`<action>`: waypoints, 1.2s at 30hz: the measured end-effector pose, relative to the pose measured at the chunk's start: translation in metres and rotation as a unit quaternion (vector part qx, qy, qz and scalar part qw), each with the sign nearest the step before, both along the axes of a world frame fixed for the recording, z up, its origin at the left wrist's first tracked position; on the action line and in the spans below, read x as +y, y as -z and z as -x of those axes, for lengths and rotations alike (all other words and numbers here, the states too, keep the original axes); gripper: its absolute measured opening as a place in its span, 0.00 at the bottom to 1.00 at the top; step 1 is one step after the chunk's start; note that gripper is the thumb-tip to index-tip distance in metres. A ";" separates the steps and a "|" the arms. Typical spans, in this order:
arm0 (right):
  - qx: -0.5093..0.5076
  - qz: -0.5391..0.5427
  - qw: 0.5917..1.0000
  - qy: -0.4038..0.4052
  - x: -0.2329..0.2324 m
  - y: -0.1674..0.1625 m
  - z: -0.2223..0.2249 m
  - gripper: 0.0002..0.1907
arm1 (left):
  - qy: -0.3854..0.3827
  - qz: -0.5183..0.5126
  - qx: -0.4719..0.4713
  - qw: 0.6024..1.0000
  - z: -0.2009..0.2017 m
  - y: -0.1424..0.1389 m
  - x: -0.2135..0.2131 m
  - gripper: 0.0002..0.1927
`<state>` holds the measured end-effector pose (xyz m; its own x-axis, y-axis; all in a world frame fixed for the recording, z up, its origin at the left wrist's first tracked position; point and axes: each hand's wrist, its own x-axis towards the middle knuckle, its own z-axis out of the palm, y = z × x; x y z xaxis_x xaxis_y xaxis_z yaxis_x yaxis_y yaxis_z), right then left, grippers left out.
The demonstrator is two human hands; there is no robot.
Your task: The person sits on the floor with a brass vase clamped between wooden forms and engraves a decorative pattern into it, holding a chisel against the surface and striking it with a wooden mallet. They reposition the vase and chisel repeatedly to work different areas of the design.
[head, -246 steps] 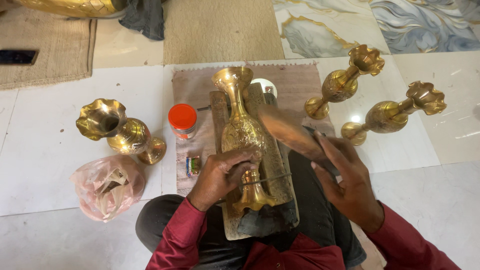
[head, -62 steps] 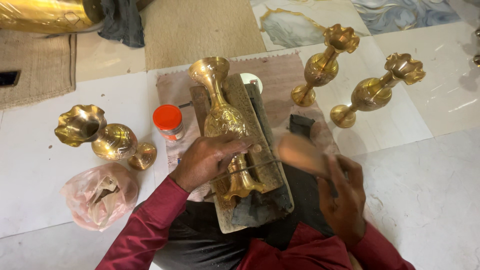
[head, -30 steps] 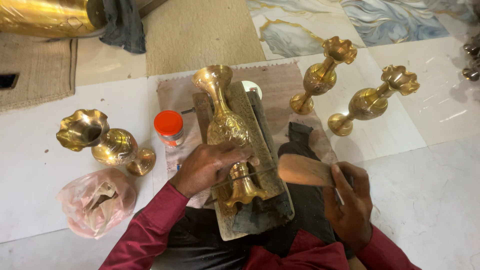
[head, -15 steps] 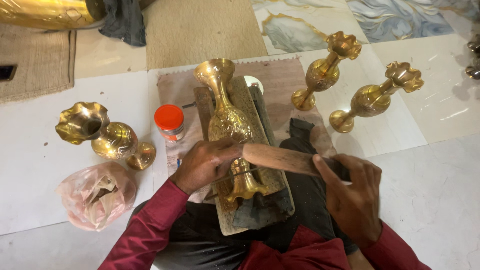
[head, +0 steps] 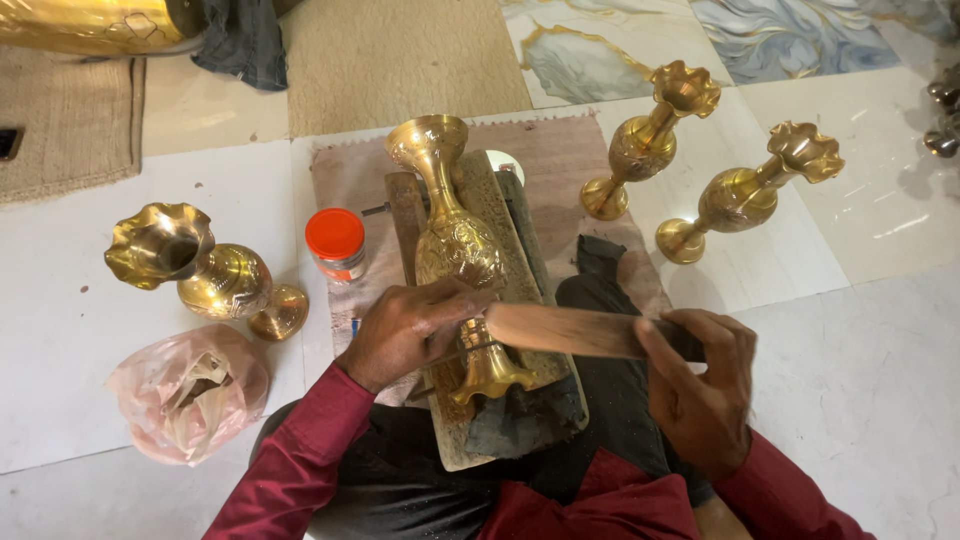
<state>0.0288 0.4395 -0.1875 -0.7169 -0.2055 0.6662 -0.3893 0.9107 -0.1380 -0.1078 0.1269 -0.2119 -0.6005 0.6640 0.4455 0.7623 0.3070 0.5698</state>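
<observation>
The brass vase (head: 455,250) is lying on its side on a worn wooden block (head: 505,300) in the person's lap. The left hand (head: 405,330) is clamped over its narrow stem, and the right hand (head: 700,385) grips a flat wooden stick (head: 570,330) whose tip sits right by the left fingers. One slip could whack those knuckles, or the round vase could roll off toward the orange-lidded jar (head: 337,243).

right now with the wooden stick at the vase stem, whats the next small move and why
Probably another short tap of the wooden stick toward the stem of the brass vase. The right hand grips its far end, its near end sits at the stem, and the left hand braces the vase on the wooden block.
</observation>
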 end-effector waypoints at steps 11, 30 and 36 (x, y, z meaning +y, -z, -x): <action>-0.040 0.017 0.999 -0.011 -0.003 -0.003 0.000 0.29 | 0.008 0.019 -0.020 1.000 0.003 0.010 -0.004 0.28; -0.021 -0.027 0.999 -0.021 -0.009 -0.016 0.004 0.24 | 0.019 -0.030 -0.001 0.999 0.000 0.013 -0.009 0.26; -0.042 0.033 0.997 -0.048 -0.011 -0.014 0.004 0.26 | 0.018 -0.065 -0.012 0.998 -0.004 0.011 -0.011 0.25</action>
<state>0.0246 0.4286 -0.1730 -0.7495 -0.2342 0.6191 -0.4592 0.8576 -0.2315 -0.1041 0.1161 -0.2227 -0.5886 0.6234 0.5147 0.7574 0.2026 0.6207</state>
